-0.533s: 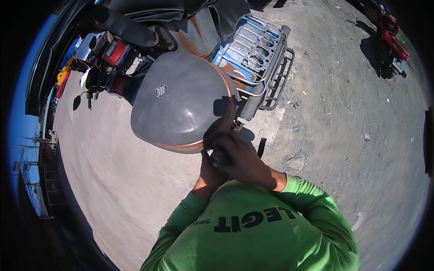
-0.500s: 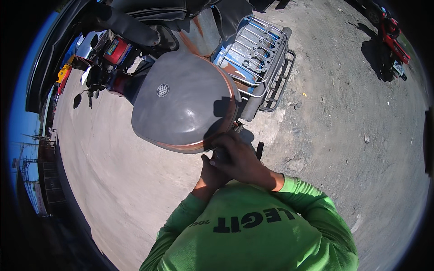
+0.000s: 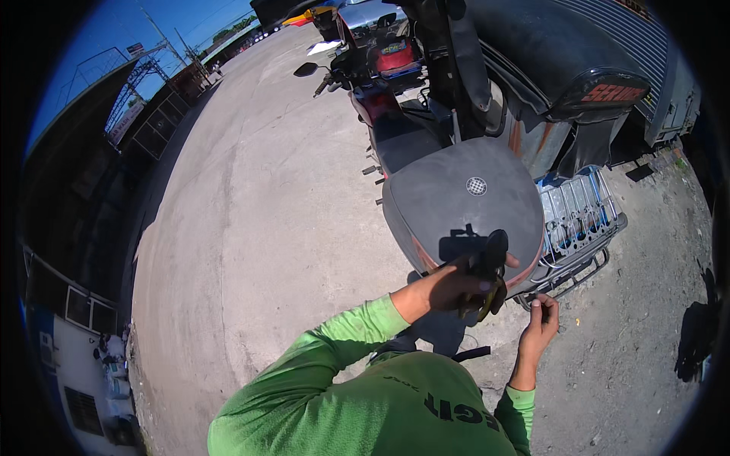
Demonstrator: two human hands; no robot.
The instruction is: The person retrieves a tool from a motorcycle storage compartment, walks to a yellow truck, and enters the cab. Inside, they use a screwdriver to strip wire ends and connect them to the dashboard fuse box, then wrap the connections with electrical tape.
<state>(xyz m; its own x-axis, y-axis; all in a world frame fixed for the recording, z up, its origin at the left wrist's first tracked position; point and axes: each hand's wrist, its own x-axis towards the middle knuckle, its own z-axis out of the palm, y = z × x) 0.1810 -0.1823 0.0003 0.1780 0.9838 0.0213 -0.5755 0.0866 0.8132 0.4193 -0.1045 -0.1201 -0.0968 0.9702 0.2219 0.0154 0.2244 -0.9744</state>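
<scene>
Left hand [image 3: 449, 289]: fingers clenched around a dark tool [image 3: 487, 266] with yellow on its handles, probably pliers. I see it at the rear edge of the grey seat [image 3: 456, 190].
Tool handling: I judge it rigid, metal, moderately heavy and not fragile; best gripped low on the handles.
Seat: matte padded top, which I judge soft.
Right hand [image 3: 538, 327]: fingertips pinched near the metal rack [image 3: 582, 220]. I cannot tell what they pinch, if anything.
Hidden: the tool's tip sits in shadow. The motorcycle's [image 3: 403, 129] lower parts are blocked by my green shirt [image 3: 365, 403].
</scene>
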